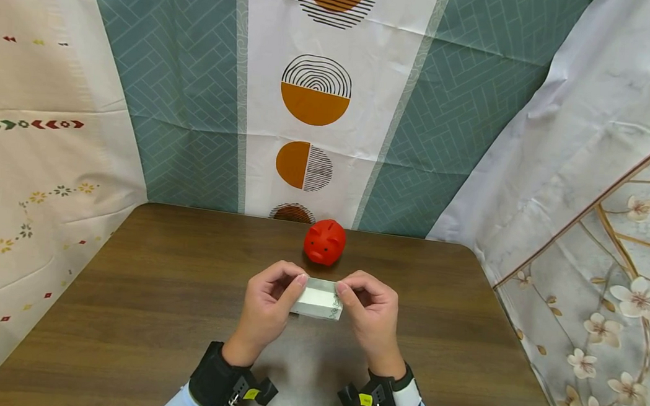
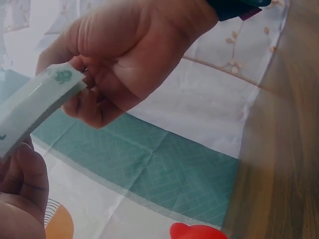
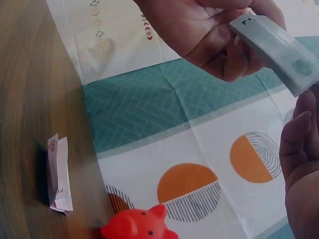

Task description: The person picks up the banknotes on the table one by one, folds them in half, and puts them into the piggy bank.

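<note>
A pale green banknote (image 1: 319, 303), creased lengthwise into a narrow strip, is stretched between my two hands above the table. My left hand (image 1: 267, 305) pinches its left end between thumb and fingers. At the opposite end, my right hand (image 1: 372, 314) pinches it the same way. Seen from the left wrist, the banknote (image 2: 37, 102) shows a green printed motif near the right hand's fingers. A red piggy bank (image 1: 324, 243) stands just beyond the hands, its slot on top.
A folded pink banknote (image 3: 60, 174) lies on the wooden table (image 1: 145, 316), seen only in the right wrist view. Patterned cloth (image 1: 186, 95) hangs behind the table's back edge, and more cloth drapes along both sides.
</note>
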